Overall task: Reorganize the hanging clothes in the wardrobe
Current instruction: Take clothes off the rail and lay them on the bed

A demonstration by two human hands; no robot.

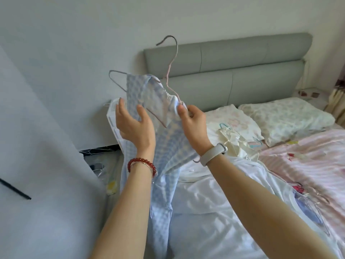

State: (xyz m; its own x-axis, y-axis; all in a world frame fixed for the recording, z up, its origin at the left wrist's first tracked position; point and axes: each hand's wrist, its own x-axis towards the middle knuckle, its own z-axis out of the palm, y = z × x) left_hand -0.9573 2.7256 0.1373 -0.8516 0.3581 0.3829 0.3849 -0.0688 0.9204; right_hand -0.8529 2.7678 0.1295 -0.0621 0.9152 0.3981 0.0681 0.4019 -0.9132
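I hold a blue-and-white checked garment (164, 143) up in front of me on a pink wire hanger (172, 62), whose hook points up and left. My right hand (194, 124) pinches the garment's white shoulder edge and the hanger wire together. My left hand (134, 126) is spread behind the cloth on the left, its fingers straight against the fabric. The hanger's left end sticks out bare past the cloth. The garment's lower part hangs down between my forearms.
Below lies a bed with a white garment (214, 202), a cream garment on a hanger (233, 143), two floral pillows (285, 116) and a pink striped cover (308, 165). A grey padded headboard (233, 58) stands behind. A white panel (37, 165) fills the left side.
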